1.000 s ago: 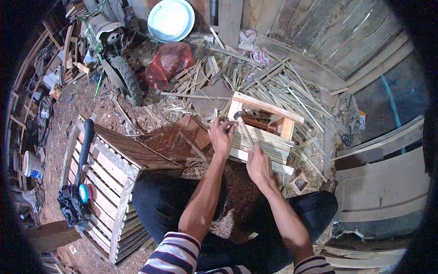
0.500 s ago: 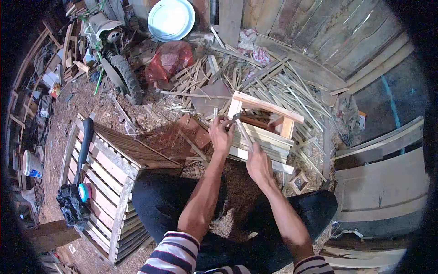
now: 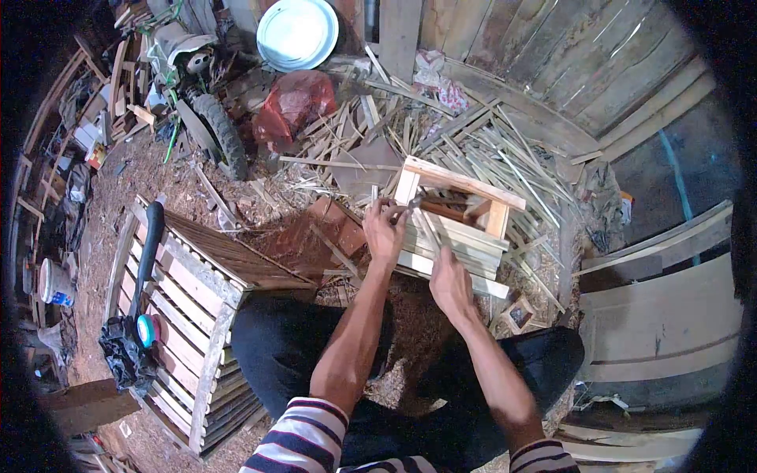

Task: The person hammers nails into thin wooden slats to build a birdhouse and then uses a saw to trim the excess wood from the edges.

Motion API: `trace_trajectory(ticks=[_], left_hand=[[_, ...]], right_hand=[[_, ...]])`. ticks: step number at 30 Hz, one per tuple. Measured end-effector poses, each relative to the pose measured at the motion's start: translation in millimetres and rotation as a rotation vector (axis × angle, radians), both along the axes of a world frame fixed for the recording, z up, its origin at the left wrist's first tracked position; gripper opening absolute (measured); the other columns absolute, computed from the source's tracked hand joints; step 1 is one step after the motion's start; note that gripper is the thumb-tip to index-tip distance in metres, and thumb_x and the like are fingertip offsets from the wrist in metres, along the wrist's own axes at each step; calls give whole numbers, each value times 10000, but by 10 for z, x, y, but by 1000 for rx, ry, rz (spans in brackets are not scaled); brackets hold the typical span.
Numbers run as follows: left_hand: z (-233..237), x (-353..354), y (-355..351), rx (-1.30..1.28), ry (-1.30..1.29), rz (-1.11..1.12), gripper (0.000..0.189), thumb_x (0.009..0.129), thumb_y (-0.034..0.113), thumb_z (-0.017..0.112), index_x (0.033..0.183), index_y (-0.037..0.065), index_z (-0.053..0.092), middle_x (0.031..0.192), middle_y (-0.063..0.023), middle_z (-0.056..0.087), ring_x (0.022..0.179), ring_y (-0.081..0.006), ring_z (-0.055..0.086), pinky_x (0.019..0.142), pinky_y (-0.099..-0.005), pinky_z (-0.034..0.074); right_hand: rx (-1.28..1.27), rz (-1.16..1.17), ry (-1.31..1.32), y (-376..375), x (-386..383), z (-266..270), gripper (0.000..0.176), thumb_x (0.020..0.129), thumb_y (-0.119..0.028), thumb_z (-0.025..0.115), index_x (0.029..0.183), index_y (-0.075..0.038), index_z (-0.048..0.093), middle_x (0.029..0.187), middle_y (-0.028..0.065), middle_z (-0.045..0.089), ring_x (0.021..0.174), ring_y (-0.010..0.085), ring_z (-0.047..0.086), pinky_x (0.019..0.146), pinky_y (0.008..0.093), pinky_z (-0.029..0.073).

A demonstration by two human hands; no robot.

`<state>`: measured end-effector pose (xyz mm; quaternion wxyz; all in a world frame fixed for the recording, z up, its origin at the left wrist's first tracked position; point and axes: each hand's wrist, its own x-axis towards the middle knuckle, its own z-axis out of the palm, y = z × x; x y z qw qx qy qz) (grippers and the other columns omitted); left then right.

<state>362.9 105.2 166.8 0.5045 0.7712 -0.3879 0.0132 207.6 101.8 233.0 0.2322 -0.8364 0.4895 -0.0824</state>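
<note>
My right hand (image 3: 451, 277) is wrapped round the handle of a hammer (image 3: 430, 230), whose dark head lies close to my left fingers. My left hand (image 3: 385, 227) is pinched at the left end of a slatted wooden frame (image 3: 465, 183); what its fingertips hold is too small to make out. Pale slats (image 3: 453, 252) run across the lower part of this frame, and its upper part is open. Below, my dark-trousered legs lie folded.
A slatted crate (image 3: 213, 315) at the left bears a long dark-handled tool (image 3: 147, 244), a black bag (image 3: 126, 359) and a round blue-pink container (image 3: 147, 330). Scrap sticks (image 3: 489, 150) lie behind the frame. Farther back are a red bag (image 3: 293, 106), a white basin (image 3: 297, 34) and a motorbike wheel (image 3: 217, 130).
The hammer and my right hand have shifted very slightly right and down. My left hand keeps its pinch at almost the same spot.
</note>
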Motion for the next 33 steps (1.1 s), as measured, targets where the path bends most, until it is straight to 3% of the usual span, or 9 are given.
trace_trajectory(ticks=[8,10,16,17,18,21,25,33], left_hand=[[42,-7,2,27,18,-2,212,766,200,717,913,46,707,1034,-139,594,984,-338,550,874,-408,430],[129,-4,3,-22,308,-47,227,752,189,734,902,24,699,1031,-152,595,997,-324,550,886,-392,429],[-55,28,-18,-97,293,8,305,731,147,749,1009,31,701,968,-146,627,909,-315,603,835,-373,467],[-82,52,-13,-141,405,-24,329,746,151,748,1047,27,696,932,-117,651,844,-257,628,797,-345,484],[-134,61,-31,-140,405,-25,329,746,151,748,1047,27,696,932,-117,651,844,-257,628,797,-345,484],[-167,124,-121,-128,726,-4,341,766,225,768,1005,-5,686,933,-79,672,811,-139,594,758,-290,474],[-59,101,-93,-134,738,-13,315,762,223,775,942,-7,658,851,-61,659,777,-131,568,713,-281,463],[-351,181,-134,-138,725,-127,239,794,194,743,882,2,633,806,-34,634,752,-114,537,703,-281,447]], right_hand=[[29,-98,14,26,-62,166,184,926,-137,459,1012,25,451,710,290,617,666,476,621,579,551,492],[24,-91,22,11,-121,66,197,931,-141,456,1024,33,450,726,297,618,699,484,621,606,557,492],[118,-112,57,16,-139,59,221,940,-150,422,1048,41,450,776,321,618,756,491,618,650,559,489],[117,-115,56,10,-142,60,221,940,-150,422,1048,41,450,776,321,618,756,491,618,650,559,489],[109,-111,45,13,-147,52,224,938,-148,418,1051,43,448,777,323,617,755,492,617,654,561,488],[98,-97,11,0,-157,-25,229,934,-146,420,1059,45,444,777,326,615,751,496,613,663,563,485],[90,-92,7,6,-183,-49,241,926,-146,437,1070,46,439,782,325,614,763,498,610,674,568,481],[155,-102,16,25,-144,72,262,933,-151,455,1099,50,435,795,320,616,775,491,613,679,564,485]])
